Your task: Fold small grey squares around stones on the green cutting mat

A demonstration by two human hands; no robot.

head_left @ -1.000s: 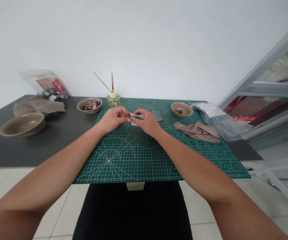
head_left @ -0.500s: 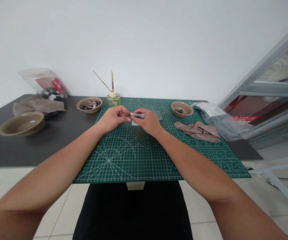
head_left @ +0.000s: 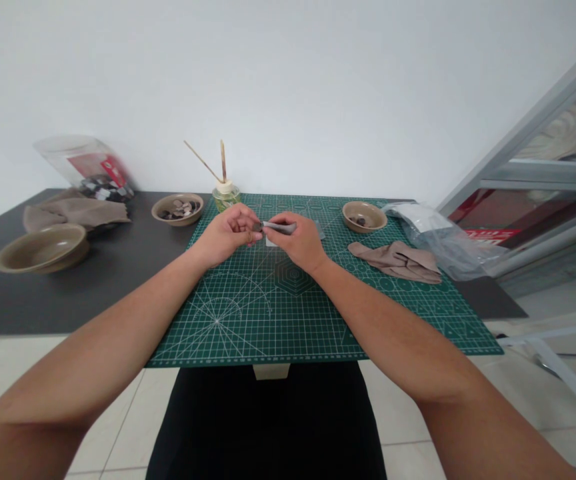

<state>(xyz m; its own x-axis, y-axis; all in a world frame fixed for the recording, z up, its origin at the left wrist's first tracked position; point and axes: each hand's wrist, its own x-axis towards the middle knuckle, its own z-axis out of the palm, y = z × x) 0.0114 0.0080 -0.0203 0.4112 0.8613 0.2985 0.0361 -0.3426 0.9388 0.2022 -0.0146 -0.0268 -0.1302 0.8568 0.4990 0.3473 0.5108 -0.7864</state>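
Note:
Over the green cutting mat [head_left: 248, 333], my left hand [head_left: 231, 233] pinches a small dark piece [head_left: 257, 227] between thumb and fingertips. My fingers cover most of it, so its shape is unclear. Closed around a folded grey sheet [head_left: 282, 228], which looks like sandpaper, is my right hand [head_left: 301, 240]. The sheet's left end meets the dark piece. Under the hands, a small white item [head_left: 272, 243] lies on the mat, partly covered.
Small pieces lie in a left bowl [head_left: 156, 212] and a right bowl [head_left: 382, 221]. Further left stand a larger bowl [head_left: 43, 250], a brown cloth [head_left: 81, 212] and a clear bag [head_left: 103, 177]. A reed diffuser [head_left: 225, 193], another cloth [head_left: 398, 261] and a plastic bag [head_left: 443, 243] flank the mat.
My right hand and the grey sheet have shifted slightly to the right. The dark piece at my left fingertips shows more clearly now.

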